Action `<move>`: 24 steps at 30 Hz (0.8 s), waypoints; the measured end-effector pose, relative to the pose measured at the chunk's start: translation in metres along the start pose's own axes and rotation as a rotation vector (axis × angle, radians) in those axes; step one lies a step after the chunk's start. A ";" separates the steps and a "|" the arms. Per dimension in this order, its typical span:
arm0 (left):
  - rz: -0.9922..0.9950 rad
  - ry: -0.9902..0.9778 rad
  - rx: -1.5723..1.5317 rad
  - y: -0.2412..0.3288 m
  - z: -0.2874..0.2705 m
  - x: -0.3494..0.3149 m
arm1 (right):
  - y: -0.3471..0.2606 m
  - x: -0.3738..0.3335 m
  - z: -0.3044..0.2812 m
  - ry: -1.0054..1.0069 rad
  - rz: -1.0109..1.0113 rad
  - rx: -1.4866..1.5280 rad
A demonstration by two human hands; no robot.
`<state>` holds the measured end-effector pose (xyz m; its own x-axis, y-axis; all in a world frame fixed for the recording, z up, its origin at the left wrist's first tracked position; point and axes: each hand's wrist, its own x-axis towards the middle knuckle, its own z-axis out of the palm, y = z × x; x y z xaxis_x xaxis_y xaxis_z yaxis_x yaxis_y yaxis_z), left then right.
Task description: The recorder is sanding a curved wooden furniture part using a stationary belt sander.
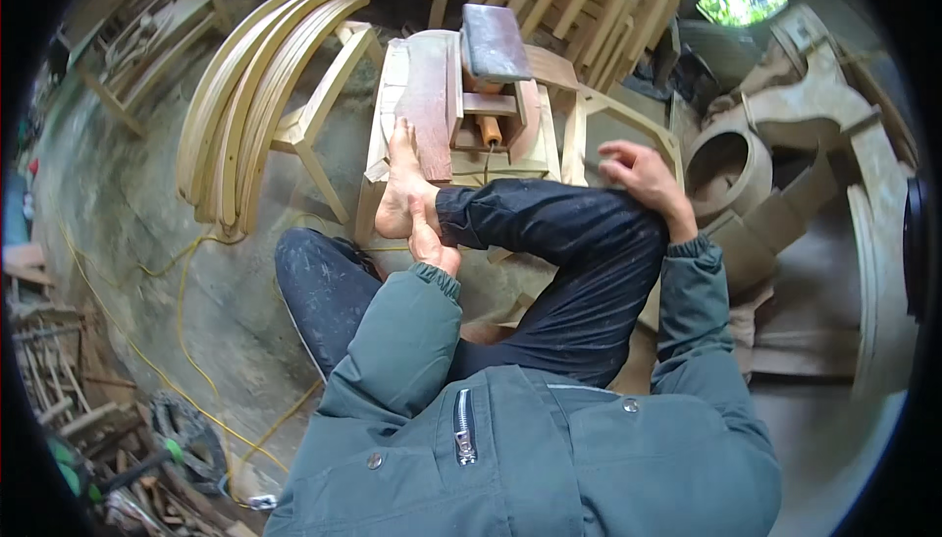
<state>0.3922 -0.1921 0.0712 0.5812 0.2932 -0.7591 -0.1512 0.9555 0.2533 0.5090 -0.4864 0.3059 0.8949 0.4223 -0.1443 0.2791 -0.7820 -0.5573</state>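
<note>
My left hand (432, 242) is wrapped round the ankle of my bare right foot (400, 184), whose leg lies crossed over the other. Beyond my raised knee, my right hand (643, 179) hangs with loosely bent fingers and nothing in it, the wrist resting by the knee. The foot's toes reach the wooden stand (422, 95) in front of me. That stand carries a dark, dusty rectangular plate (494, 43). Under the plate sits an orange cylindrical part (489, 131) with a cord.
Curved wooden strips (245, 105) lean on a wooden frame (329, 95) at left. Slatted wooden pieces (589, 7) are stacked at the back. At right stands a dusty machine (824, 95) with a round opening. Yellow cord (184, 321) trails over the floor; wood scraps (137, 488) lie lower left.
</note>
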 end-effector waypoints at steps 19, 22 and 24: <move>0.310 -0.693 0.719 0.032 -0.130 0.066 | 0.190 -0.265 0.335 0.271 0.256 0.387; -0.300 -0.438 0.920 0.019 -0.108 0.005 | 0.175 -0.278 0.323 0.337 0.185 0.408; -0.294 -0.420 0.968 -0.001 -0.098 -0.019 | 0.189 -0.269 0.332 0.338 0.058 0.278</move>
<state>0.3025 -0.1955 0.0265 0.7459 -0.1518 -0.6486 0.6235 0.5019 0.5995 0.2055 -0.5957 -0.0318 0.9828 0.1715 0.0683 0.1624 -0.6274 -0.7615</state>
